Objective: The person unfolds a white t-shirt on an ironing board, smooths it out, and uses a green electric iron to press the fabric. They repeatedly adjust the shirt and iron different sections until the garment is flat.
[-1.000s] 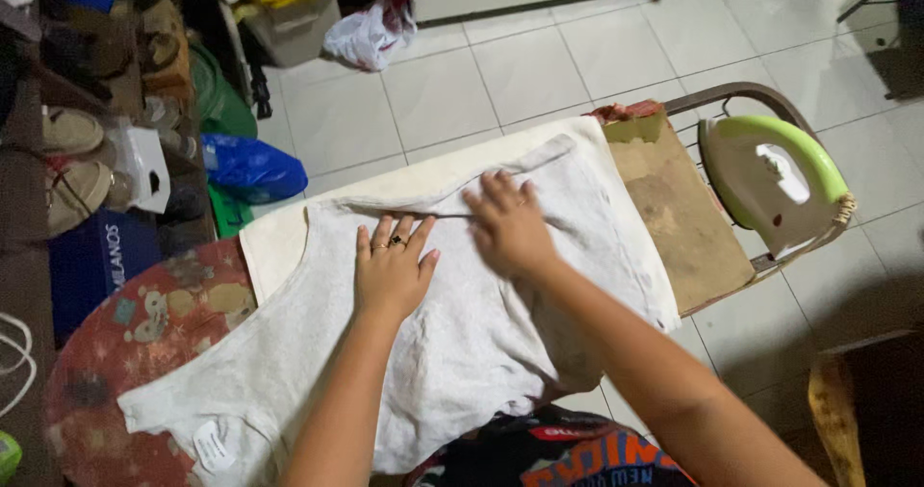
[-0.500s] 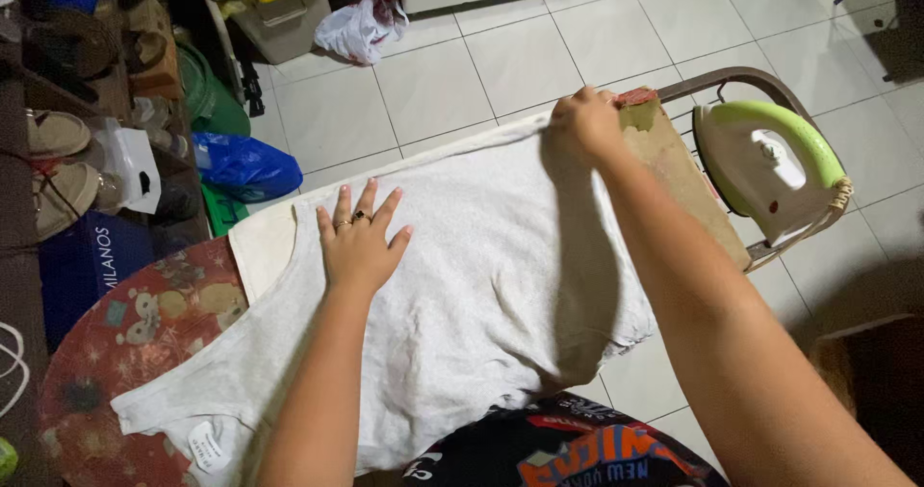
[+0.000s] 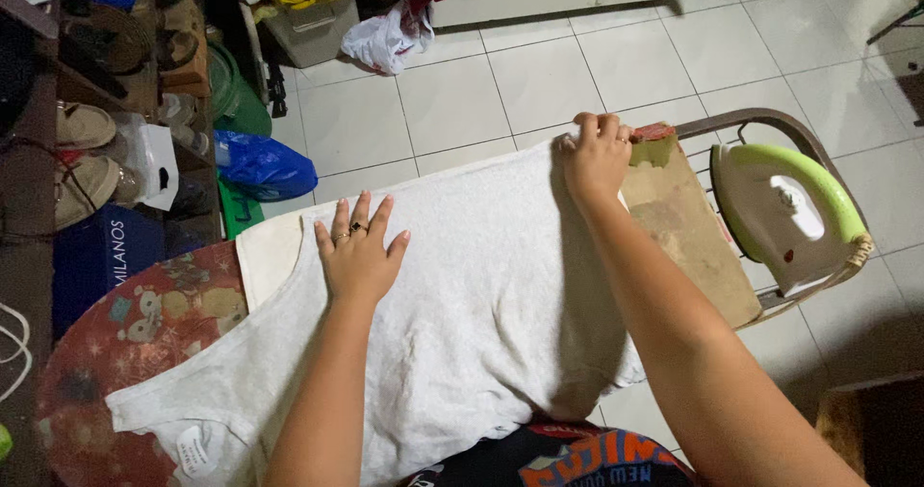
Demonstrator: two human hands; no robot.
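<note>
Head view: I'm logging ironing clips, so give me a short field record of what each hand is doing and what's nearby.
left hand: flat, fingers spread, on the white garment
right hand: gripping the garment's far edge
surface: ironing board, patterned red cover
iron: green and white, resting on the rack at the board's end, untouched
floor: white tiles

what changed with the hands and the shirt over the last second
The right hand moved from the middle of the white shirt out to its far edge by the iron and gripped it, pulling the cloth smooth. The left hand stayed flat on the shirt; the iron did not move.
</note>
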